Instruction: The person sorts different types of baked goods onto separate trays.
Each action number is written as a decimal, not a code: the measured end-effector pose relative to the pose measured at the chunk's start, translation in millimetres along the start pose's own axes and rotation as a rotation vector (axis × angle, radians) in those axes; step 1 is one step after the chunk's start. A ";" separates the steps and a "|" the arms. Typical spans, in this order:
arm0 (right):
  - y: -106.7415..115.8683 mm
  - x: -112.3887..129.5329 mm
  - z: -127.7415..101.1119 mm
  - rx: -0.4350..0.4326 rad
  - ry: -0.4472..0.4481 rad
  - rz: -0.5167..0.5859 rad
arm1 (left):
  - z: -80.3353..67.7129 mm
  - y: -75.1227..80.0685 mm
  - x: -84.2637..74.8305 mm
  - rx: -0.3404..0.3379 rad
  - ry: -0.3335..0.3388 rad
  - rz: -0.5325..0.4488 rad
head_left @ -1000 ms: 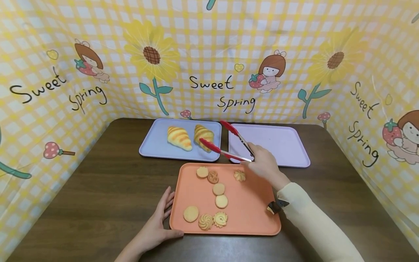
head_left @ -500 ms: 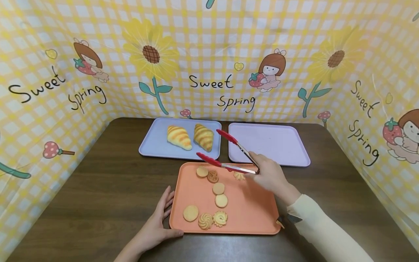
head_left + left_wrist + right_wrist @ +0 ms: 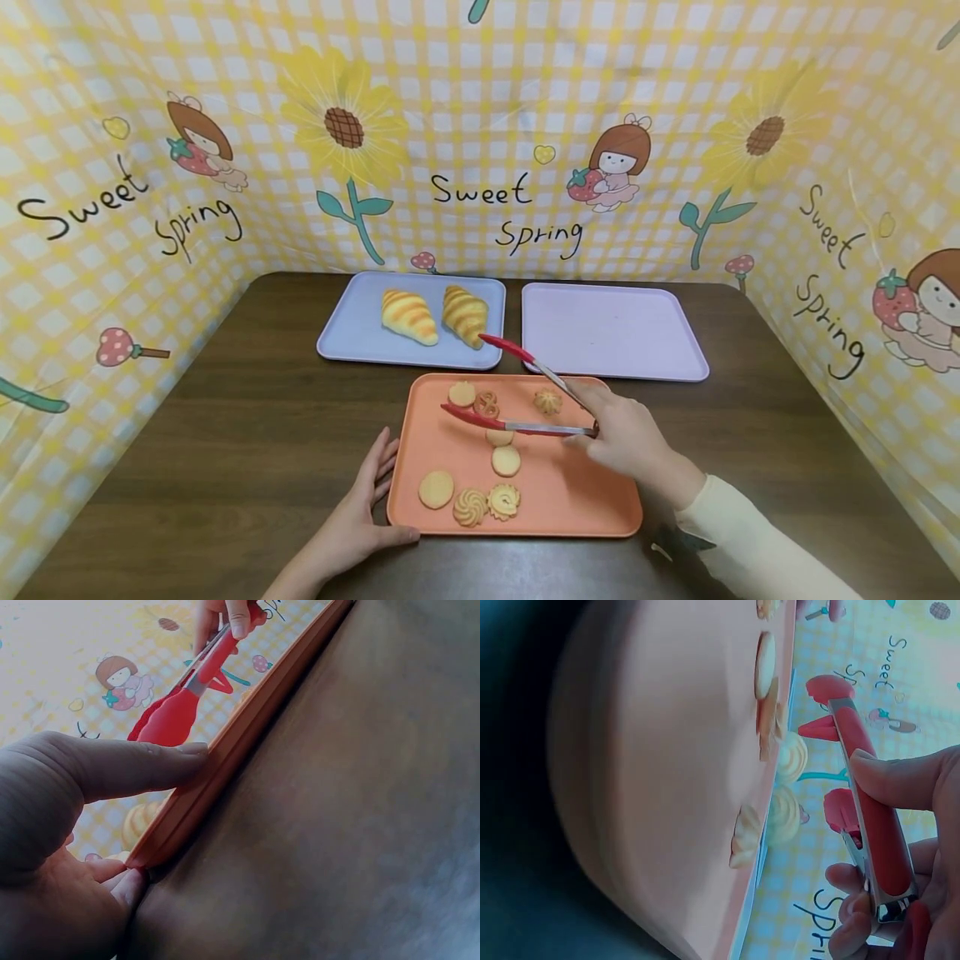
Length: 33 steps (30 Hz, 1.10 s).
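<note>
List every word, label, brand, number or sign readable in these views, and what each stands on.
"Sweet Spring": yellow-checked cloth, left side, head view.
"Sweet Spring": same cloth, back, head view.
"Sweet Spring": same cloth, right side, head view.
"Sweet": same cloth, right wrist view; other lettering there is partly covered or cut off.
Left wrist view: lettering too fragmentary to read.
Tongs: none readable.

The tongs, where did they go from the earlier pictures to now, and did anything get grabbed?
The right hand drew the red tongs back from the blue tray toward the person, so they now reach over the orange tray. Nothing new was grabbed or let go. The croissants, the cookies and the left hand at the orange tray's corner stayed put.
</note>
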State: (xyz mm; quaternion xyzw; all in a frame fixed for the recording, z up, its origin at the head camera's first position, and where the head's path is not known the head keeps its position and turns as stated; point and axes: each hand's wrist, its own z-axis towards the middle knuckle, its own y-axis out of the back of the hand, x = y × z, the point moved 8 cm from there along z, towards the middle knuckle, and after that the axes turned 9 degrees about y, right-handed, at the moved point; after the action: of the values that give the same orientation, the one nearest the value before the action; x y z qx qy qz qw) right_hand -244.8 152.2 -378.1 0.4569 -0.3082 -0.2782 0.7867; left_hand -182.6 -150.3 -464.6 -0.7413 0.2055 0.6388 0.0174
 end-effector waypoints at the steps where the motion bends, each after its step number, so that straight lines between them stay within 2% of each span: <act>1: -0.7 1.6 -1.4 0.004 0.005 0.004 | 0.0 0.0 0.1 -0.001 -0.001 -0.001; 11: -10.1 10.4 -7.3 0.081 0.006 -0.014 | -0.8 0.0 -0.3 0.001 -0.008 -0.005; 18: -15.1 14.6 -8.5 0.070 0.037 -0.063 | 0.3 0.2 0.8 0.010 0.017 -0.005; 33: -23.8 13.3 -3.7 0.104 0.000 -0.082 | 0.1 -0.1 -0.2 0.004 0.013 0.009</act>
State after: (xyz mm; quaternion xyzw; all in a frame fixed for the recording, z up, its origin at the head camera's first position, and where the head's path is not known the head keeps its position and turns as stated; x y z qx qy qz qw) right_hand -237.1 134.5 -397.7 0.5094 -0.3032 -0.2941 0.7497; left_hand -182.6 -150.1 -464.4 -0.7445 0.2101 0.6335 0.0147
